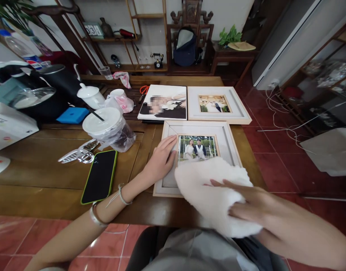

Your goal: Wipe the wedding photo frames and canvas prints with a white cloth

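In front of me on the wooden table lies a framed wedding photo with a wide pale mat. My left hand rests flat on its left side, fingers stretched out toward the inner picture edge. A white cloth is gripped in my right hand and covers the lower right part of the frame. Behind it, touching or nearly so, are a second framed photo and a photo panel of a couple, partly pixelated.
Left of the frame are a phone, a clear hair clip, a lidded drink cup with a straw and a blue box. Orange-handled scissors lie beside the photo panel. Loose cables trail over the red tiled floor.
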Demonstrator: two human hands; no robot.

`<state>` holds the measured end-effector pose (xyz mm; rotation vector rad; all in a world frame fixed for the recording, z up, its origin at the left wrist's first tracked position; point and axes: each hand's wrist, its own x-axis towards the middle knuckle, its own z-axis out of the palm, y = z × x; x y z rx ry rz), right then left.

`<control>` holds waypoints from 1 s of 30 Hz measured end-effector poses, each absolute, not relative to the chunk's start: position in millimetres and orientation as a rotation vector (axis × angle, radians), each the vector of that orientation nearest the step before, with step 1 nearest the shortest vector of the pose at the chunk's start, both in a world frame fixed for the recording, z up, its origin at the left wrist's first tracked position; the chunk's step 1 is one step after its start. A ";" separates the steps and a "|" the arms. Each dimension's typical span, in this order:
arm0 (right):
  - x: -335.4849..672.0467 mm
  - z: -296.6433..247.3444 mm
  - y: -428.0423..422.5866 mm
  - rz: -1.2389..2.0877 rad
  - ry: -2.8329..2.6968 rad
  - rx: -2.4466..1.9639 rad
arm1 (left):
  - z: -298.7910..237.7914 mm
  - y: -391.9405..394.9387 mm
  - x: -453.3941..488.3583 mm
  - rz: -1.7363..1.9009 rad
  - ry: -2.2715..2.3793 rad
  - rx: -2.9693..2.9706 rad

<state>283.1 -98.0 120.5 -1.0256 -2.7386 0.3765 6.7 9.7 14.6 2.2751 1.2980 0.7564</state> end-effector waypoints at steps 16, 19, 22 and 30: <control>255.6 66.7 -90.2 -0.113 -2.714 -0.971 | 15.6 9.4 6.8 0.727 1.318 2.281; 256.4 57.8 -88.7 -0.016 -2.779 -0.993 | 16.6 9.7 6.7 0.741 1.295 2.313; 263.0 66.3 -73.7 0.092 -2.832 -1.026 | 18.0 10.0 6.5 0.743 1.273 2.338; 274.3 71.1 -9.2 -0.013 -2.845 -1.185 | 16.6 10.0 5.9 0.738 1.276 2.322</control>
